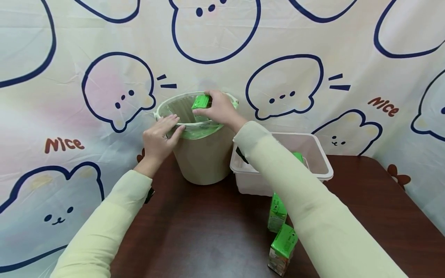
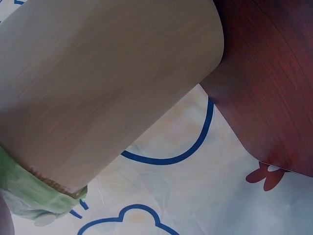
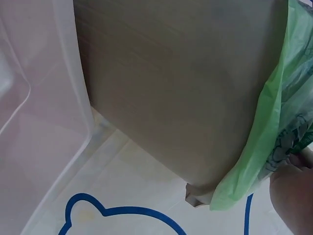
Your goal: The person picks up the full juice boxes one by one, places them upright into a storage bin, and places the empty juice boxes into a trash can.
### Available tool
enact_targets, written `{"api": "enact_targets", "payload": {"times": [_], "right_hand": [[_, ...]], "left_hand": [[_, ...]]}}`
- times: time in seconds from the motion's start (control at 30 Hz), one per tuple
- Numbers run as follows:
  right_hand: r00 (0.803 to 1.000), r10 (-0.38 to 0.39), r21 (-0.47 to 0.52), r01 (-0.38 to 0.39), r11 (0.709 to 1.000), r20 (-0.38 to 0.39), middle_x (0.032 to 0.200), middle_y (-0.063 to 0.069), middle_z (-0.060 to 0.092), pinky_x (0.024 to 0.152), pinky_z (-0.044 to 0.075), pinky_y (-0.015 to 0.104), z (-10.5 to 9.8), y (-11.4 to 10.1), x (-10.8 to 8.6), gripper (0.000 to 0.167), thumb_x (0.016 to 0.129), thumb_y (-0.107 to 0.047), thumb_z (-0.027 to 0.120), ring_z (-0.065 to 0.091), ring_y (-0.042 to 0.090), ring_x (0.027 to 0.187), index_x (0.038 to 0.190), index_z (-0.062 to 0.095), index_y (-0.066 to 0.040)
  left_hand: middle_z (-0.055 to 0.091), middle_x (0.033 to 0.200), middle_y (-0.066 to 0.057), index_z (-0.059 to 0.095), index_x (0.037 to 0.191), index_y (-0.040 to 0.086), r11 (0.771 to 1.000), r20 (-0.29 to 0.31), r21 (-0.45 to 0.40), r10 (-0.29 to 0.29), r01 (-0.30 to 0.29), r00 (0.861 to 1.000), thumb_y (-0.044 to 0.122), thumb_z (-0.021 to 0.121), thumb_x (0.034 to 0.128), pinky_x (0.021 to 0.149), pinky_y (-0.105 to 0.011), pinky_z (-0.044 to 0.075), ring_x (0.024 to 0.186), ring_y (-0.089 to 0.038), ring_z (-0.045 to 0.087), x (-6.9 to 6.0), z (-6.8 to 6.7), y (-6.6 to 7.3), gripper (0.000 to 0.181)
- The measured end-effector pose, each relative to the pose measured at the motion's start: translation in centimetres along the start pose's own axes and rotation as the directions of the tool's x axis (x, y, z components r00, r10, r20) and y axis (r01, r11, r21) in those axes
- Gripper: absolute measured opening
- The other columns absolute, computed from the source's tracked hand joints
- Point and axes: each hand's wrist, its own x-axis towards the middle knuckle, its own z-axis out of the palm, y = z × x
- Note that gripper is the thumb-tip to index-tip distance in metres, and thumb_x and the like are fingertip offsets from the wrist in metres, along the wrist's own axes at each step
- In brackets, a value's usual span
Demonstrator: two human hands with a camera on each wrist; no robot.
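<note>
A beige trash bin (image 1: 205,158) with a green plastic liner (image 1: 203,133) folded over its rim stands near the wall. My left hand (image 1: 158,139) holds the bin's front-left rim, fingers over the edge and thumb on the near side. Over the bin's mouth, my right hand (image 1: 222,110) pinches a small green drink carton (image 1: 201,102) between thumb and fingers. The carton's lower part is dim inside the bin. In the right wrist view, the hand (image 3: 293,193) shows at the right edge beside the liner (image 3: 264,117).
A pale pink plastic tub (image 1: 321,164) sits right of the bin, partly behind my right sleeve, with a bit of green inside. Two green drink cartons, one farther (image 1: 277,212) and one nearer (image 1: 283,249), stand on the dark wooden table (image 1: 208,231). A cartoon-print cloth (image 1: 208,73) hangs behind.
</note>
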Motion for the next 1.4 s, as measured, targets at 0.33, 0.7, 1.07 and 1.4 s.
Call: {"api": "enact_targets", "payload": {"times": [0.33,0.7,1.07,1.4], "right_hand": [[0.998,0.048,-0.051,-0.046,0.998,0.045,0.121,0.007,0.059,0.081,0.046,0.025,-0.1,0.3,0.4,0.070,0.083,-0.040,0.076,0.053,0.017,0.098,0.137,0.050,-0.003],[0.997,0.033,-0.084,-0.027,0.996,0.075,0.094,0.004,0.058,0.067,0.044,0.023,-0.2,0.3,0.5,0.047,0.082,-0.038,0.078,0.052,0.016,0.082,0.111,0.058,-0.006],[0.991,0.070,-0.124,-0.056,0.991,0.113,0.139,0.013,0.052,0.102,0.041,0.033,-0.7,0.3,0.3,0.074,0.085,-0.037,0.075,0.050,0.023,0.125,0.143,0.044,-0.001],[0.992,0.064,-0.065,-0.057,0.996,0.113,0.145,0.013,0.046,0.106,0.037,0.030,-1.9,0.7,-0.4,0.074,0.088,-0.034,0.073,0.044,0.024,0.131,0.145,0.040,0.000]], "left_hand": [[0.069,0.112,-0.013,0.073,0.112,0.002,1.000,0.017,0.004,-0.015,0.015,1.000,0.025,0.071,0.0886,0.098,-0.044,0.046,0.104,-0.028,0.066,-0.1,-0.2,0.1,0.032],[0.069,0.112,-0.014,0.072,0.113,0.002,1.000,0.026,0.014,-0.006,0.006,1.000,0.025,0.070,0.0897,0.098,-0.044,0.046,0.105,-0.028,0.066,0.0,-0.2,0.1,0.033],[0.069,0.112,-0.013,0.073,0.111,0.002,1.000,0.014,0.002,-0.006,0.006,1.000,0.025,0.071,0.0888,0.098,-0.044,0.046,0.104,-0.028,0.066,0.0,0.1,0.0,0.032],[0.069,0.111,-0.013,0.073,0.110,0.002,1.000,0.004,-0.006,-0.001,0.001,1.000,0.025,0.071,0.0879,0.097,-0.046,0.047,0.103,-0.029,0.067,0.0,0.1,0.0,0.032]]}}
